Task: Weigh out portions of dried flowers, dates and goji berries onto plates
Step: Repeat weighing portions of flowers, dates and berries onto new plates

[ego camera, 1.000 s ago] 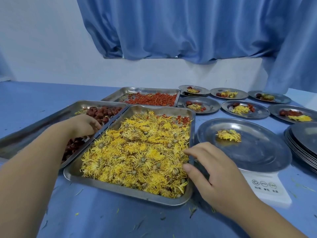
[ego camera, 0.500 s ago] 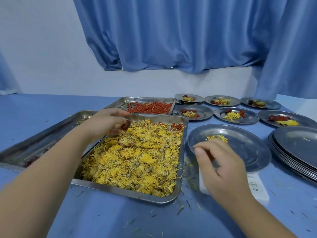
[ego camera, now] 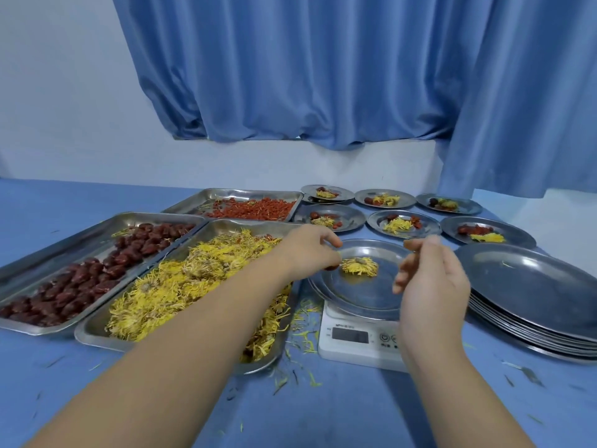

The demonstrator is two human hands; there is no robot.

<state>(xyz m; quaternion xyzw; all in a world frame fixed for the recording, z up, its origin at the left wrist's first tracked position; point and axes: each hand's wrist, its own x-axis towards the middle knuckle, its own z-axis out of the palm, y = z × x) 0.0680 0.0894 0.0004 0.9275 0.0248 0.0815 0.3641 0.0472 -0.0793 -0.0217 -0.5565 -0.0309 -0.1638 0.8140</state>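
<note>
My left hand point(ego camera: 307, 250) reaches across the tray of yellow dried flowers point(ego camera: 181, 279) and holds a dark red date point(ego camera: 331, 268) in its curled fingers at the left edge of a steel plate point(ego camera: 355, 295). That plate sits on a white digital scale point(ego camera: 352, 337) and carries one small clump of flowers point(ego camera: 360, 266). My right hand point(ego camera: 429, 279) hovers over the plate's right side, fingers loosely curled, nothing visible in it. The tray of dates point(ego camera: 80, 279) lies at the left and the tray of goji berries point(ego camera: 252, 208) behind.
Several filled plates point(ego camera: 403, 223) stand in two rows at the back right. A stack of empty steel plates point(ego camera: 529, 286) sits right of the scale. Loose petals litter the blue tablecloth point(ego camera: 300, 334) between tray and scale. A blue curtain hangs behind.
My left hand left the date tray and crossed right over the flowers to the plate, bringing a date. My right hand moved from the flower tray's edge to above the plate's right side.
</note>
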